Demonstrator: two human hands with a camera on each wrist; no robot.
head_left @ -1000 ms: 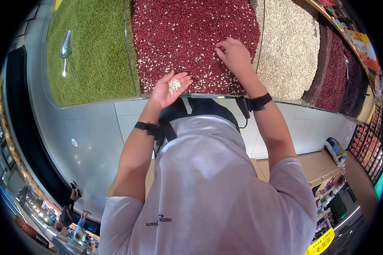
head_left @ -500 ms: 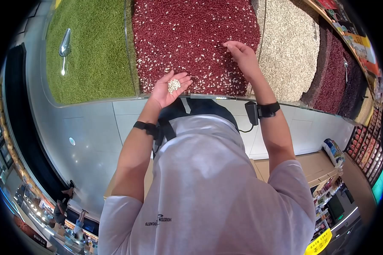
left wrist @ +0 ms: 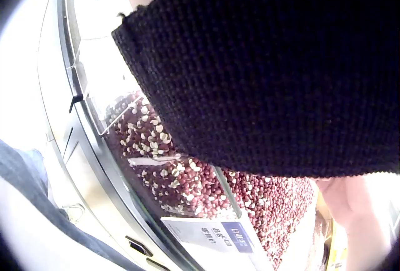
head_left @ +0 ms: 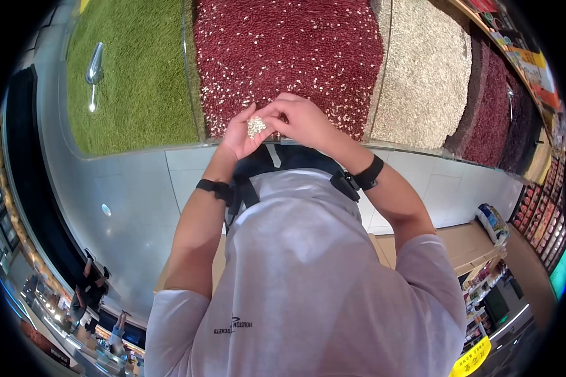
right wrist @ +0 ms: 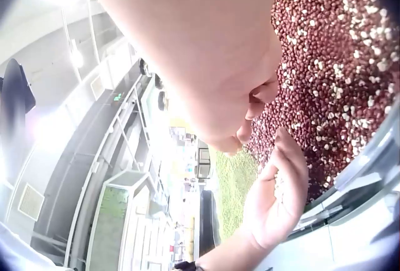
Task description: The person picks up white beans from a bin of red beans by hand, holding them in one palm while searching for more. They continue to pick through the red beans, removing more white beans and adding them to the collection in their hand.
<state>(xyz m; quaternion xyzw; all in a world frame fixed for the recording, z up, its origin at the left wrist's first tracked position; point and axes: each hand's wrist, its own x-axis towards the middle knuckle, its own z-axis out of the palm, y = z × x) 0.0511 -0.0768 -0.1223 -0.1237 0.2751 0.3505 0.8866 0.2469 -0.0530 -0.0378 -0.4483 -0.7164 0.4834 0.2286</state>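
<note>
My left hand (head_left: 238,137) is palm up at the front edge of the red beans (head_left: 295,38), carrying a small heap of white kernels (head_left: 256,127). My right hand (head_left: 305,124) reaches across, its bent fingers and thumb over the left hand's fingers, beside the heap. In the right wrist view, the cupped left hand (right wrist: 269,211) lies just below the right fingertips, white kernels (right wrist: 279,186) in its palm. Whether the right fingertips pinch a kernel, I cannot tell. More white kernels (right wrist: 378,65) are scattered among the red beans. A black wrist strap (left wrist: 269,77) hides most of the left wrist view.
Left of the red beans is a bin of green beans (head_left: 132,75) with a metal scoop (head_left: 95,72). To the right stands a bin of pale grains (head_left: 424,75), then darker ones. Clear dividers (head_left: 187,63) separate the bins. A label card (left wrist: 215,236) is on the front rim.
My right hand has moved from above the right part of the red beans, left and toward me, to the left palm. The left hand with its white kernels has stayed in place.
</note>
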